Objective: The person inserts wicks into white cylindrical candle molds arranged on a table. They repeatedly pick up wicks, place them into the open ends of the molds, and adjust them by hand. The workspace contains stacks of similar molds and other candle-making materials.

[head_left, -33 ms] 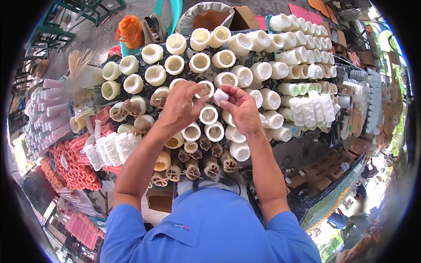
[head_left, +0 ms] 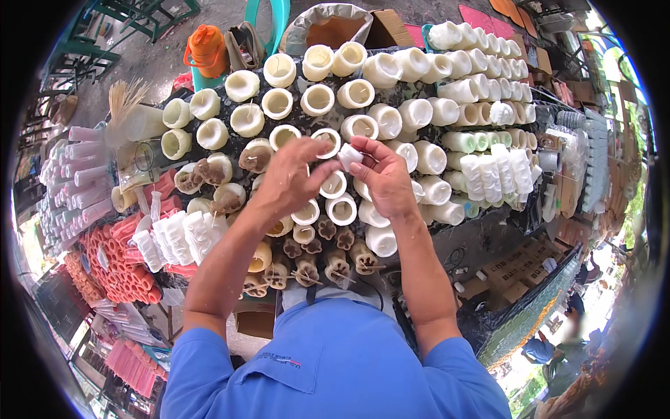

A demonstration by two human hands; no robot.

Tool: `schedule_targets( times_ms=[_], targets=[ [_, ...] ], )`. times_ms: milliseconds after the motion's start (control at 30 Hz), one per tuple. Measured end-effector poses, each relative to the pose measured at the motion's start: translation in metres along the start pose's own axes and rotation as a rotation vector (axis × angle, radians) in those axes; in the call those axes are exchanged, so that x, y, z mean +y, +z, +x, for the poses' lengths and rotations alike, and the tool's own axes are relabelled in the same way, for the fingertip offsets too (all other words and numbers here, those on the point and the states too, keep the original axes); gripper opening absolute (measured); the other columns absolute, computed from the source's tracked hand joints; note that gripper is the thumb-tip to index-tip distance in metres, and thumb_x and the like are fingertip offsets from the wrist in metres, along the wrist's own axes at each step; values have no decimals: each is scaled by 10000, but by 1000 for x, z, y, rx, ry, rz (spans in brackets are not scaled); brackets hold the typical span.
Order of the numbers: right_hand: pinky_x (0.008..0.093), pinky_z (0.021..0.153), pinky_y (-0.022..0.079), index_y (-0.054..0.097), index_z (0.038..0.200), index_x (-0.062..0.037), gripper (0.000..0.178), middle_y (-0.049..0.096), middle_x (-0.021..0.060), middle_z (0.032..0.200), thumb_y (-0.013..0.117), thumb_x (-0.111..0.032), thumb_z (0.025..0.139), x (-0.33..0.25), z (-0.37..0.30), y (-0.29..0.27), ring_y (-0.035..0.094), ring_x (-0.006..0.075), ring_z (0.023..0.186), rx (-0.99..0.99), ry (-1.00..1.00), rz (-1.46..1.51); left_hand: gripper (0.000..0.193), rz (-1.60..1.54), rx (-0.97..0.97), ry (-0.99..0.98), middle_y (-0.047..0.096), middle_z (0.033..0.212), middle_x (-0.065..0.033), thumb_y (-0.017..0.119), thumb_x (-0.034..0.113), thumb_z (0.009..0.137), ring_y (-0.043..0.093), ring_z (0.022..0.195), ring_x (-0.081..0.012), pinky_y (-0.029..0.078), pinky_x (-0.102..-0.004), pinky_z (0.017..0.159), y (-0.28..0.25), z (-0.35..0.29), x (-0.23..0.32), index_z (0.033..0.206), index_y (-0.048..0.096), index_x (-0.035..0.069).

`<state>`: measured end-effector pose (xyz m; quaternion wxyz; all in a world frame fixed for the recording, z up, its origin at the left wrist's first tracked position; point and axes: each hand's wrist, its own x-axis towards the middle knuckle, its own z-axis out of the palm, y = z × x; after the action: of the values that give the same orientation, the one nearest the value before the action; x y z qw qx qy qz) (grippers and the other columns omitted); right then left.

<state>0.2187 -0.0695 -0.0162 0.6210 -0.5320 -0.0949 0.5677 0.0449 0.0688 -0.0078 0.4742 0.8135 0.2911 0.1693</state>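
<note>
Between the thumb and fingers of my right hand is a small white lump. My left hand hovers beside it, its thumb and fingers apart; the thumb tip comes close to the lump, and I cannot tell whether they touch. Under and around both hands stand rows of cream, hollow, candle-like cups, several with a thin wick inside. One such cup sits just beyond my fingertips, and another stands nearer me, below the hands. My left hand and forearm partly cover some cups.
Brown-filled, flower-shaped moulds line the table's near edge. White twisted pieces and coral tubes lie at left. More white cylinders fill the right side. An orange jug and a lined carton stand beyond the table.
My left hand has shifted slightly toward me and to the right, uncovering more of a cup behind it. The white lump, still in my right hand, has barely moved.
</note>
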Motion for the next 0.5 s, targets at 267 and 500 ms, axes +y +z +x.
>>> schedule_targets(
  times_ms=[267,500],
  targets=[
    [326,864,573,711,1298,43,261,760,142,1101,681,-100,1081,21,-24,27,713,186,946,157,-350,-619,322,-570,93,-308,760,1016,-112,797,101,963,714,843,-181,582,-318,776,41,-32,16,1265,738,7],
    [375,846,591,685,1284,0,224,766,162,1083,671,-46,1065,7,-18,7,748,264,930,149,-424,-1020,362,-684,51,-513,686,1016,-33,652,16,1067,650,856,-83,549,-235,730,27,-65,-4,1425,601,21]
  ],
)
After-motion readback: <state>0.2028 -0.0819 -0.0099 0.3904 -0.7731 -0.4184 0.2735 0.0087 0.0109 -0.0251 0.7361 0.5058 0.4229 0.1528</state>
